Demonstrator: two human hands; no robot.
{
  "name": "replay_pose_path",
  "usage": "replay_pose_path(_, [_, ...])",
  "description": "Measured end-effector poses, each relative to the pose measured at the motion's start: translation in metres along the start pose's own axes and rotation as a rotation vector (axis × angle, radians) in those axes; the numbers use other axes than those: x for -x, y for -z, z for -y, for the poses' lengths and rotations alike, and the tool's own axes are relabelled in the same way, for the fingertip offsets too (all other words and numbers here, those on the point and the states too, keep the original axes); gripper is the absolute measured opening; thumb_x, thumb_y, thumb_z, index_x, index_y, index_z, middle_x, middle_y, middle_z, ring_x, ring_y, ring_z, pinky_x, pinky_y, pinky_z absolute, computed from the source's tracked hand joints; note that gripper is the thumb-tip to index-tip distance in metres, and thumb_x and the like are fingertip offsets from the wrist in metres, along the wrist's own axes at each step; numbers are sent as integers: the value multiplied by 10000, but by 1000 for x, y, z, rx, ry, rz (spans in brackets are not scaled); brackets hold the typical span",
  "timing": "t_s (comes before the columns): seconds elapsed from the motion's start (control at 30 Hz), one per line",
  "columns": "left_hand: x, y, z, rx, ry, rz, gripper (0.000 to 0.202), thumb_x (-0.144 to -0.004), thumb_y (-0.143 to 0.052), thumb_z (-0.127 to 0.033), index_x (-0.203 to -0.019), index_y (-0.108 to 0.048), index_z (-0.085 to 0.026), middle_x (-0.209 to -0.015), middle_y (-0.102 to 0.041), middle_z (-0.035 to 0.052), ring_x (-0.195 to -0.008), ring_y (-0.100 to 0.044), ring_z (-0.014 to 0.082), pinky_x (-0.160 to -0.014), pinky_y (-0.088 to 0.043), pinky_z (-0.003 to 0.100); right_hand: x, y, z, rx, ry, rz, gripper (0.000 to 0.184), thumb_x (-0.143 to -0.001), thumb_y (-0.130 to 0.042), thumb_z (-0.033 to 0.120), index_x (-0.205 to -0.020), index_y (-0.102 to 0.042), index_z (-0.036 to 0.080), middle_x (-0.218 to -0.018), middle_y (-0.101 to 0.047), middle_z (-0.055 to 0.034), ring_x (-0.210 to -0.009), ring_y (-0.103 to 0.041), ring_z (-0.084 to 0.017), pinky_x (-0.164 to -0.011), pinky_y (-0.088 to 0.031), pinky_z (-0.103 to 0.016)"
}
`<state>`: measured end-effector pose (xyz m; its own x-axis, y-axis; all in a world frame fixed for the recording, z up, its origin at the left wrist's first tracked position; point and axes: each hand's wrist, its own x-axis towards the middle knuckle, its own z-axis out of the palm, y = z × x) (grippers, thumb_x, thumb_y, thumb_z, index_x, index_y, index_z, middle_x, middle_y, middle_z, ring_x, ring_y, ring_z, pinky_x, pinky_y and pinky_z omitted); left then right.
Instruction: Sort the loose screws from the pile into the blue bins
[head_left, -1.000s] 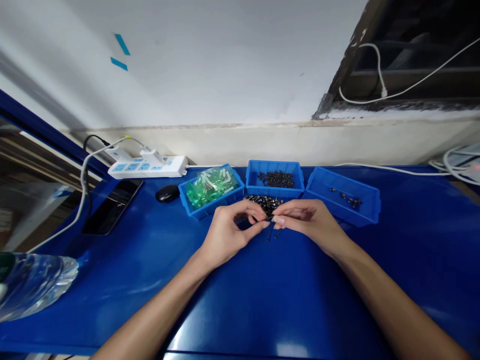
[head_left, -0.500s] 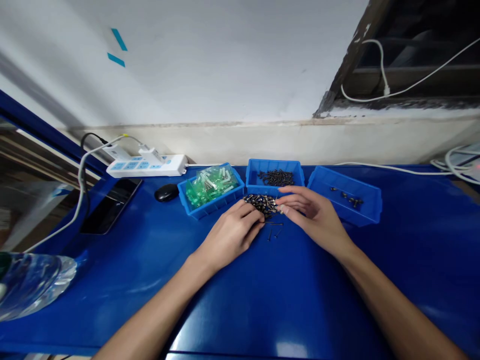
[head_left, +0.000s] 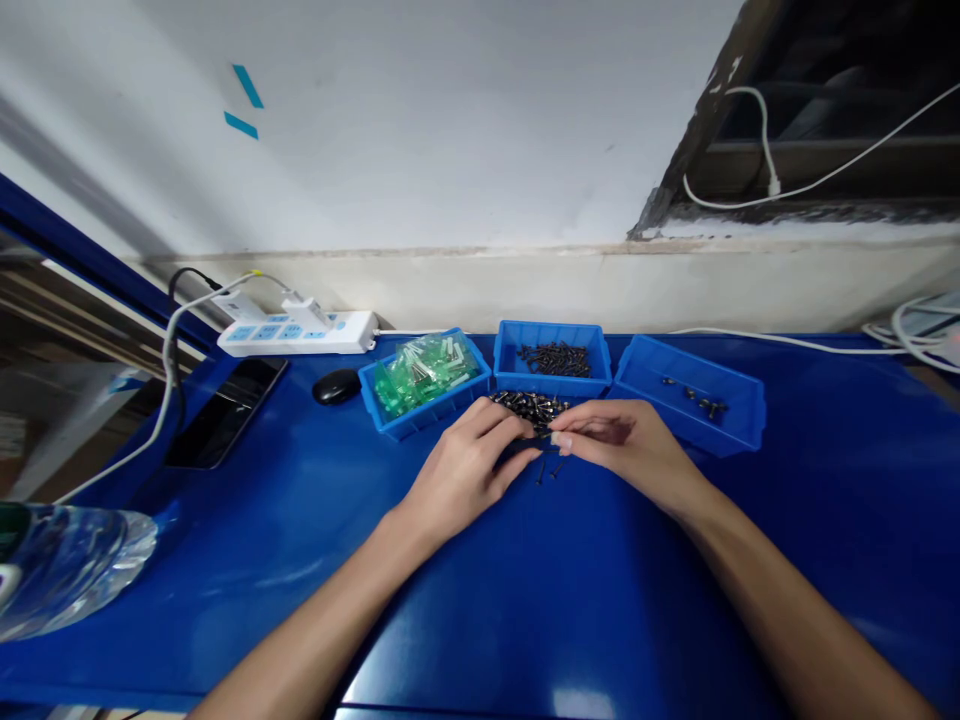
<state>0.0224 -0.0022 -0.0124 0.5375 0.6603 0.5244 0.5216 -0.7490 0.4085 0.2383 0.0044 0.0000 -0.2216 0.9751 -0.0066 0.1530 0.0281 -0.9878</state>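
A pile of dark and shiny screws (head_left: 531, 403) lies on the blue table, just in front of the middle bin. My left hand (head_left: 474, 462) rests at the pile's near left side with curled fingers and thumb close together; what they hold, if anything, is too small to make out. From the right, my right hand (head_left: 628, 443) pinches a small screw between thumb and forefinger, its tips almost meeting those of the left. A couple of loose long dark screws (head_left: 556, 469) lie just below the fingertips.
Behind the pile stand a blue bin of green bags (head_left: 367, 386), a middle bin (head_left: 551, 330) of dark screws, and a right bin (head_left: 637, 362) with several screws. Leftward are a black mouse (head_left: 336, 386), a phone (head_left: 229, 412), a power strip (head_left: 352, 333) and a water bottle (head_left: 82, 570).
My right hand has moved left and slightly down from the pile, closing its fingers into a pinch beside my left fingertips. The left hand has hardly moved.
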Motion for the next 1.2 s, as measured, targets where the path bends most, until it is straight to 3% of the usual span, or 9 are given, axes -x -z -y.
replay_pose_path(0.13, [1,-8,-1,-207,-106,137,261,-1063,-496,-235,-1237,-651,-117,-1181,-702,122,-1063,-577,279,-917,-529,439,-3,5,-11,-98,142,-206,371,-760,-838,409,-1102,-803,268,-1154,-794,-76,-1017,-756,-276,-906,-625,-438])
replay_pose_path(0.2, [3,-12,-1,-291,-142,204,310,-1050,-502,-187,-1323,-622,-101,-1269,-680,141,-1137,-546,312,-912,-513,451,-4,6,-17,-133,194,-217,494,-793,-831,411,-1267,-734,315,-1348,-714,-69,-1137,-719,-284,-946,-615,-453])
replay_pose_path(0.27, [4,-14,0,-334,-157,233,319,-1034,-523,-153,-1332,-622,-95,-1268,-679,149,-1165,-534,317,-906,-498,440,-5,6,-20,-143,217,-199,520,-814,-828,383,-1317,-699,349,-1395,-685,-58,-1153,-714,-276,-930,-620,-437])
replay_pose_path(0.47, [5,-10,3,-310,-161,210,219,-1054,-499,-168,-1140,-685,-92,-1156,-705,124,-1119,-538,285,-890,-480,399,-2,3,-19,-52,222,-138,251,-839,-803,356,-1073,-796,268,-1055,-805,-67,-947,-767,-240,-886,-626,-389])
replay_pose_path(0.77, [4,-12,5,-289,-68,179,172,-1053,-490,-161,-1061,-657,-126,-1044,-686,106,-975,-554,256,-834,-506,398,-3,3,-17,7,213,-154,268,-829,-789,369,-1069,-784,250,-1010,-803,-69,-910,-766,-236,-836,-637,-373])
replay_pose_path(0.93, [1,-7,3,-59,-3,31,187,-1065,-474,-177,-1044,-659,-161,-998,-710,85,-945,-605,214,-870,-561,382,-2,2,-9,91,173,-134,240,-813,-758,357,-1013,-797,229,-949,-807,-71,-849,-763,-236,-817,-629,-378])
replay_pose_path(1.07, [-1,-2,0,96,46,-142,48,-1007,-605,-169,-1015,-650,-182,-939,-724,47,-902,-660,178,-823,-586,321,2,-2,-2,185,139,-30,188,-804,-735,327,-943,-825,238,-959,-821,-64,-843,-770,-248,-809,-629,-391])
replay_pose_path(1.2, [-1,-2,-4,134,59,-197,30,-975,-642,-150,-968,-645,-178,-900,-722,34,-872,-665,167,-783,-582,297,3,-6,1,71,74,66,171,-768,-776,320,-897,-836,224,-920,-827,-59,-840,-786,-252,-781,-644,-367])
